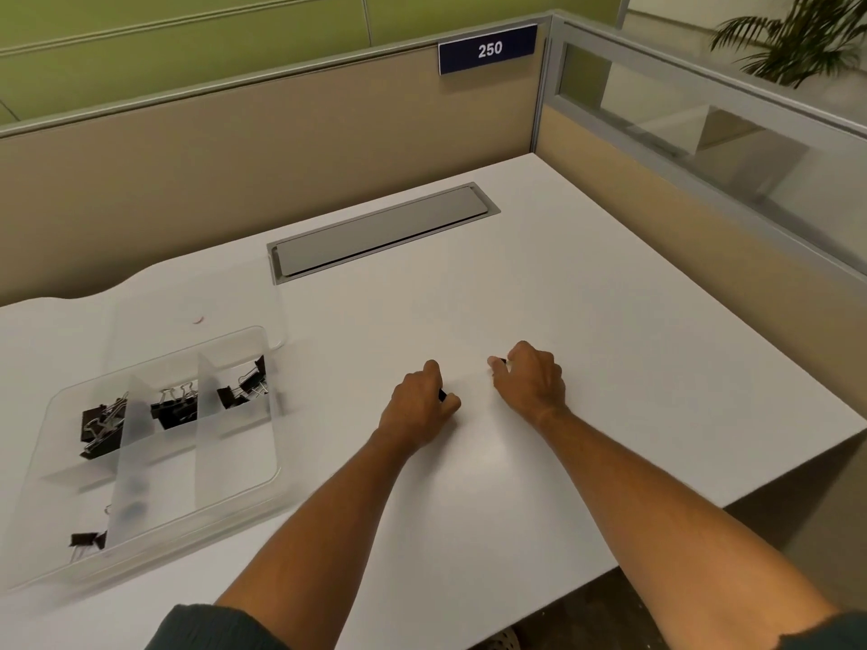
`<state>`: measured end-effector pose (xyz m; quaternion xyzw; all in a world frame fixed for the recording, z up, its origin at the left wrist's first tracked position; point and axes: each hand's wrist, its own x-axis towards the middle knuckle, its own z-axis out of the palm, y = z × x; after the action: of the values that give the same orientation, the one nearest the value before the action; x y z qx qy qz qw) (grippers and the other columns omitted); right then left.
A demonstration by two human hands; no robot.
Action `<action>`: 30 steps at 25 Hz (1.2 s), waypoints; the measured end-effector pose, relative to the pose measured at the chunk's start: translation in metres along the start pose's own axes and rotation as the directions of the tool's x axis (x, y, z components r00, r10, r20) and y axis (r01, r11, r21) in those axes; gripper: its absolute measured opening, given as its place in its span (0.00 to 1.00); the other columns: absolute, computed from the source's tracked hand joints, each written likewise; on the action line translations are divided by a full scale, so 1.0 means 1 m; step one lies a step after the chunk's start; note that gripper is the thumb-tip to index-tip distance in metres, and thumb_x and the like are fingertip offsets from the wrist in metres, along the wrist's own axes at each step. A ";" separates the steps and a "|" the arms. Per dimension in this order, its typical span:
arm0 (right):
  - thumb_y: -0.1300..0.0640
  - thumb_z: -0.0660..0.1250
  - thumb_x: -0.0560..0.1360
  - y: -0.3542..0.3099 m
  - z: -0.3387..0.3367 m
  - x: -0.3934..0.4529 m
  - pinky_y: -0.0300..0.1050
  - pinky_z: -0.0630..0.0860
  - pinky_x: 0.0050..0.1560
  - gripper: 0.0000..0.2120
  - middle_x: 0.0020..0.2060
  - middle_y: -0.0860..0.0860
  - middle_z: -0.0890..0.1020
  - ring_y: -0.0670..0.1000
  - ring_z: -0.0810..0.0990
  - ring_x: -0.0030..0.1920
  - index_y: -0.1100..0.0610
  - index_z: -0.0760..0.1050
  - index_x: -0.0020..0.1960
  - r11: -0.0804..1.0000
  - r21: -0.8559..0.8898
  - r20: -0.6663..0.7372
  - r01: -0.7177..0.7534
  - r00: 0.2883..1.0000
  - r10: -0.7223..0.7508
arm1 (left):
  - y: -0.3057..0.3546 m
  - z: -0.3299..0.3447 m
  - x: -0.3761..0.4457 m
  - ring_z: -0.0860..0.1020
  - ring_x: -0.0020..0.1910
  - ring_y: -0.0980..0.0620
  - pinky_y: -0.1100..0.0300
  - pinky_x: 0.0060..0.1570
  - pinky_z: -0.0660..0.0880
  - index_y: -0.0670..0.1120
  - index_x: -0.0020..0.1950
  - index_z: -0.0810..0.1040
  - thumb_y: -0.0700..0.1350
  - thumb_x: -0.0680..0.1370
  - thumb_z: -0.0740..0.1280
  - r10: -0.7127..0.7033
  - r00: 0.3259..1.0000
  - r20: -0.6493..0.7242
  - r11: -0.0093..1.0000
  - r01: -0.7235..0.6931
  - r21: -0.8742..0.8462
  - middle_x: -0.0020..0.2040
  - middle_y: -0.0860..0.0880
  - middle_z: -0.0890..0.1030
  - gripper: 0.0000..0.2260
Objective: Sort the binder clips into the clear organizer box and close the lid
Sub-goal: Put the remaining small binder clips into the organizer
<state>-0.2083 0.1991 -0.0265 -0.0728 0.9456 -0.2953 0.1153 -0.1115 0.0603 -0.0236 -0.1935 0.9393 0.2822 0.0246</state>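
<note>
Clear organizer box at about 8 o'clock on the white tabletop, lid swung open and lying flat behind the box toward 11 o'clock. Frosted dividers splitting the box into compartments. Black binder clips with silver handles in three far compartments: a cluster at the left, another in the middle, a third at the right, one of these leaning against the far wall. One more small clip in the near left compartment; dark shapes behind the near divider too blurred to name.

Near centre, both hands down on the tabletop, well apart from the box. Left hand curled, thumb and fingers pinching a small black clip, mostly hidden. Right hand, just toward 2 o'clock of the left, likewise curled and pinching a small black clip at the fingertips, only an edge visible. Hands near each other, not touching.

Further out at 12 o'clock, a grey cable hatch set flush in the tabletop. Beyond it a beige partition with a blue sign reading 250. At 2 o'clock a glass panel and a potted plant.
</note>
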 end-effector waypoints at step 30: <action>0.55 0.56 0.78 -0.163 0.040 -0.066 0.37 0.61 0.21 0.11 0.32 0.54 0.74 0.47 0.67 0.26 0.59 0.73 0.44 0.409 0.814 0.459 -0.413 0.888 -0.016 | -0.094 -0.109 -0.062 0.73 0.37 0.44 0.54 0.35 0.65 0.44 0.47 0.66 0.49 0.79 0.60 -0.039 0.950 -0.311 0.997 0.017 -0.074 0.35 0.48 0.74 0.09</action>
<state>-0.1227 0.0580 0.0471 0.0573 0.5995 -0.7126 0.3599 -0.0116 -0.0486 0.0287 -0.2496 0.9180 0.2807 -0.1271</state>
